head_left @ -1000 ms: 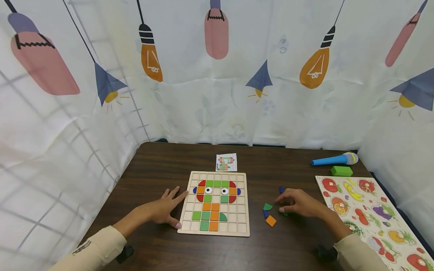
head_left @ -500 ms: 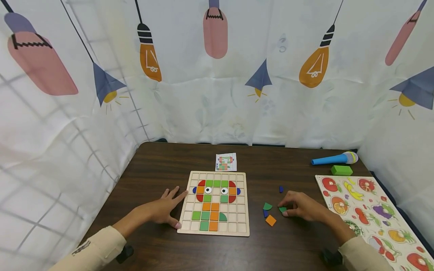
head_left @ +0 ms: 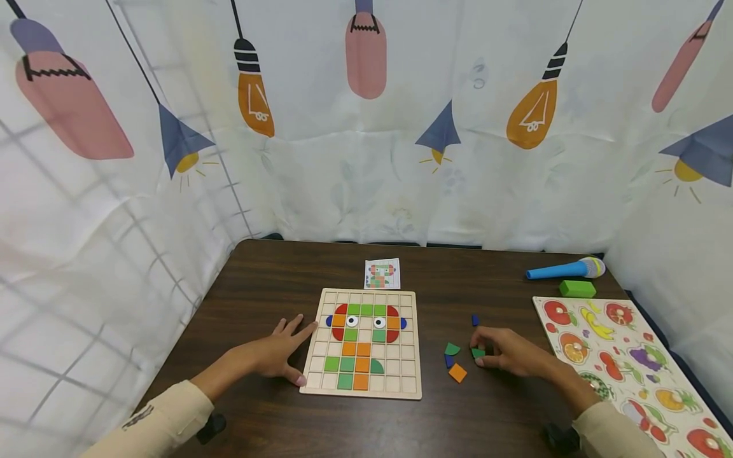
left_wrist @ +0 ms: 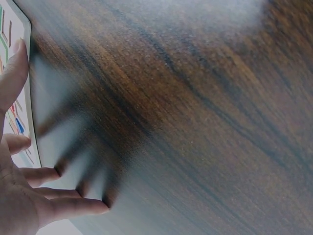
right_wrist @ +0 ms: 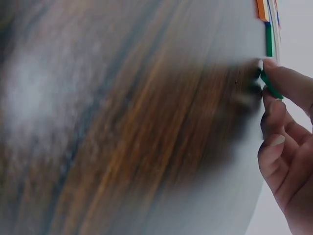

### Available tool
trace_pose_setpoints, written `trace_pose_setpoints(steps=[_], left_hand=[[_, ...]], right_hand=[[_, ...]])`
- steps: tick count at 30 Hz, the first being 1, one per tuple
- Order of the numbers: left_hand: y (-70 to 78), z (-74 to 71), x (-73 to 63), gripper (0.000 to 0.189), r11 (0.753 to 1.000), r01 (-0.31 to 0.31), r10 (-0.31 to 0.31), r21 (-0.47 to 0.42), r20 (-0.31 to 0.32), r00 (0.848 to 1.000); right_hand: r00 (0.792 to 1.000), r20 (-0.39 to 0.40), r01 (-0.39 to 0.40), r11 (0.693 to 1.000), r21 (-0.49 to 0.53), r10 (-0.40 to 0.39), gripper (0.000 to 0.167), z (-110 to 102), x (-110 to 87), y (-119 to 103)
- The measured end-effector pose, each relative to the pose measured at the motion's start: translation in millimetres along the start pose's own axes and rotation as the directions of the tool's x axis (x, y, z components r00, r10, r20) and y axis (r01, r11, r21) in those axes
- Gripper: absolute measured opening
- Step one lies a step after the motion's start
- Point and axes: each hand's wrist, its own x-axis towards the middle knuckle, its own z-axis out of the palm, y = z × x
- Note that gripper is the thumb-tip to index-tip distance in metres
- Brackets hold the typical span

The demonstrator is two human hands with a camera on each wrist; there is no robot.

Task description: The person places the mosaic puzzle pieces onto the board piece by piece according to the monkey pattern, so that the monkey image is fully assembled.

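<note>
My left hand (head_left: 279, 353) is spread at the left edge of the wooden grid board (head_left: 399, 369), thumb and index finger touching its rim. In the left wrist view, the fingers are straight on the table. Colored tiles on the board form a face with two eyes above an orange and green body. My right hand (head_left: 509, 352) pinches a green tile (head_left: 477, 353) between thumb and index finger, tilted up in the right wrist view (right_wrist: 272, 86). Left of it lie a green quarter-round tile (head_left: 452, 349), a blue tile (head_left: 449, 361) and an orange square tile (head_left: 457, 373).
A small blue tile (head_left: 474, 320) lies behind the right hand. The pattern card (head_left: 382, 274) sits behind the board. At the right are a blue toy microphone (head_left: 564, 269), a green block (head_left: 577, 289) and a fruit puzzle board (head_left: 630, 362). A printed curtain (head_left: 366, 184) surrounds the table.
My right hand has shifted slightly down and right, its fingers closing on the green tile and raising its edge. The left hand has stayed at the board.
</note>
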Motion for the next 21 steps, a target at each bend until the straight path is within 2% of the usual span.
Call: trace_pose_setpoints(steps=[11, 21], left_hand=[[2.7, -1.8, -1.4, 0.113, 1.0, -0.002, 0.002, -0.013, 0.001, 1.0], [1.9, -0.2, 0.7, 0.113, 1.0, 0.004, -0.004, -0.007, -0.015, 1.0]], right_hand=[[0.999, -0.041, 0.0, 1.0, -0.007, 0.0, 0.022, 2, 13.0, -11], [0.993, -0.075, 0.095, 0.994, 0.05, -0.091, 0.022, 13, 35.8, -37]])
